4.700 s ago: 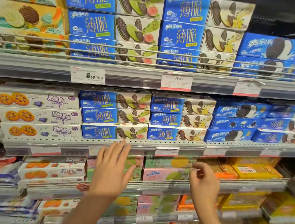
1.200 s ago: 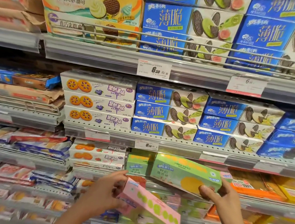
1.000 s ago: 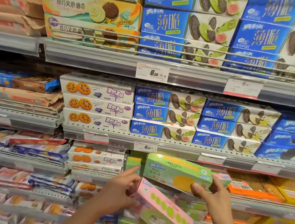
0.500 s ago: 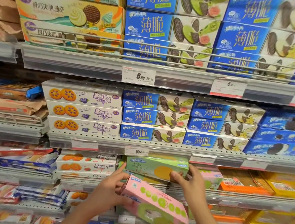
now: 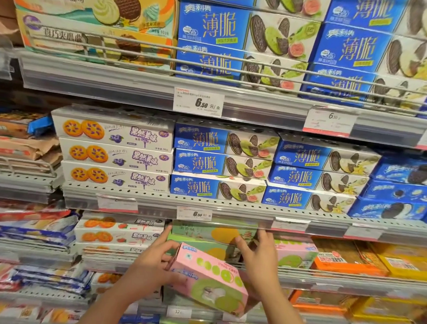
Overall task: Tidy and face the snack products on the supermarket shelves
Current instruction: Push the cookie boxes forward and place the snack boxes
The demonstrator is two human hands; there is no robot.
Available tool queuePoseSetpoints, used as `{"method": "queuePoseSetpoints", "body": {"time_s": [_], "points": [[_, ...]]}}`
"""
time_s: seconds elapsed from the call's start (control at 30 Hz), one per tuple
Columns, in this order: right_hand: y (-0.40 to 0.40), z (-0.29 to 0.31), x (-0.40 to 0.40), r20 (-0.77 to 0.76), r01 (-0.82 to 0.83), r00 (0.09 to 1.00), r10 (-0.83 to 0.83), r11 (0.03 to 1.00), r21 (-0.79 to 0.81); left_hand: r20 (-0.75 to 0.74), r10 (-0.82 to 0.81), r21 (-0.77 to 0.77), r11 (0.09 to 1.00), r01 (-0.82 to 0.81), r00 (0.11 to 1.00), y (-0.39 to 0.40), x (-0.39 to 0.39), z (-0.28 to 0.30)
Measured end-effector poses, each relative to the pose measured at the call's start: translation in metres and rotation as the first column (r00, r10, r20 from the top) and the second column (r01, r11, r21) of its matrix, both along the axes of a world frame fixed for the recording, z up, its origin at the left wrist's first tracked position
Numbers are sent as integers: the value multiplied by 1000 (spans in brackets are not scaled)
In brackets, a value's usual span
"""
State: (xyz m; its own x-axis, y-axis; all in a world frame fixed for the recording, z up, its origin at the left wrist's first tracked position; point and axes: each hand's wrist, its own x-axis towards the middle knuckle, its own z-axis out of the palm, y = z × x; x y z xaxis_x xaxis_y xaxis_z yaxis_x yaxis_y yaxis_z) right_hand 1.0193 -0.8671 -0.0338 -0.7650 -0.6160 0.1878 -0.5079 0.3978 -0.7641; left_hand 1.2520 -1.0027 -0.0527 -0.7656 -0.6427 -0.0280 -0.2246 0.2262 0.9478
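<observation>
My left hand grips the left end of a pink snack box and holds it tilted in front of the shelves. My right hand reaches under the shelf edge, with thumb and fingers closed on the right end of a green snack box. That green box lies flat on top of another green box on the third shelf. A pink box lies on the same shelf just right of my right hand.
White fruit-biscuit boxes stand left of the green stack, and orange packs right of the pink one. The shelf above carries stacked white and blue biscuit boxes. A wire rail fronts the top shelf.
My right hand has carried the green box from mid-air up and back into the third shelf, on top of the green stack. My left hand still holds the pink box.
</observation>
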Motion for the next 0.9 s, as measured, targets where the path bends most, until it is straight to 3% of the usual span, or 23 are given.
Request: {"method": "queuePoseSetpoints", "body": {"time_s": [0.23, 0.73, 0.9], "points": [[-1, 6, -3, 47, -89, 995, 92, 995, -52, 16, 3, 26, 1000, -3, 1000, -5, -1, -2], [4, 3, -6, 167, -185, 966, 198, 978, -91, 19, 28, -87, 996, -26, 999, 9, 18, 0], [46, -6, -10, 176, -149, 966, 191, 963, -226, 23, 80, -124, 989, -77, 996, 15, 32, -3]]}}
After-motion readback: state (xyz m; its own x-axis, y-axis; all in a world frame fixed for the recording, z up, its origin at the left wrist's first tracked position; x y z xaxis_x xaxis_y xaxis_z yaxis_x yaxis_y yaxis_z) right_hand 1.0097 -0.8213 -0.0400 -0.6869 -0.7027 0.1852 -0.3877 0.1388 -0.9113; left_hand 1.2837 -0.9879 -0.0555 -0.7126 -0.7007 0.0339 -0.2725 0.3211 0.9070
